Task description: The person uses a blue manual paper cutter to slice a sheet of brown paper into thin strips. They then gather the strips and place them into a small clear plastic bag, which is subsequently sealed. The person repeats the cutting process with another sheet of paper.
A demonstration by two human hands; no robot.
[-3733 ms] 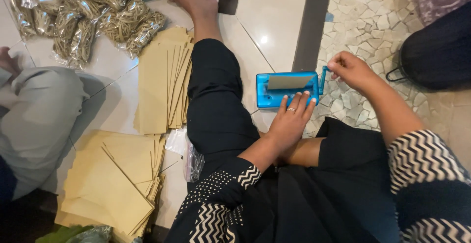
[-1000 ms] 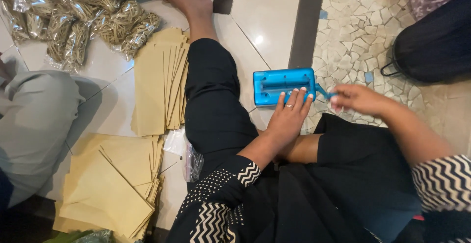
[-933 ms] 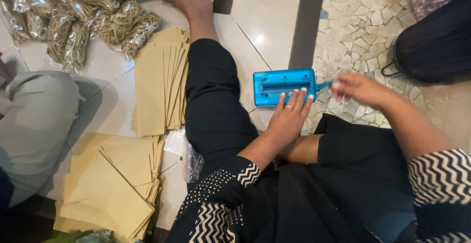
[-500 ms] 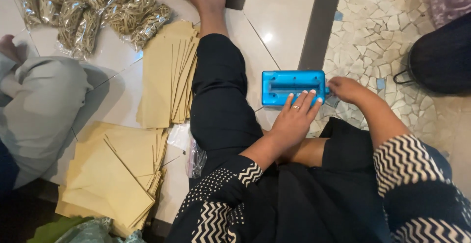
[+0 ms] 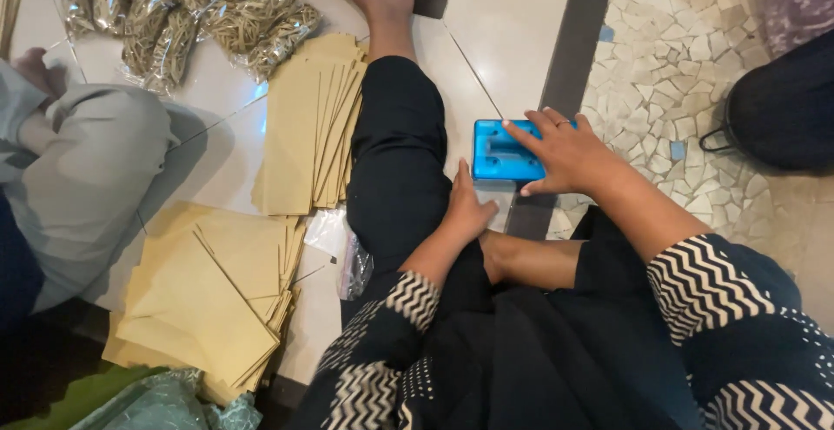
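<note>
At the far left a second person sits on the floor, a grey-trousered knee (image 5: 95,178) bent toward the middle. Beyond it, at the far edge, lie clear packets of pale strips (image 5: 187,13). Near the left corner sits a loose stack of tan envelopes (image 5: 204,295), and a second, fanned stack of envelopes (image 5: 308,122) lies farther off, touching the wearer's outstretched black-trousered leg (image 5: 395,161).

The left hand (image 5: 465,213) lies flat against that leg, fingers together and thumb pointing away; its grip is slack and has hold of nothing.

Just right of the leg, on the white tile beside a dark floor strip (image 5: 569,56), sits a blue punch-like tool (image 5: 499,150). The right hand (image 5: 560,152) lies palm down over the tool's right half, fingers spread and reaching left across its top; the grip is wide open, pressing or resting rather than closed around it.

At the far right, on the mosaic floor (image 5: 669,74), rests a black bag (image 5: 782,104), well apart from the tool.
</note>
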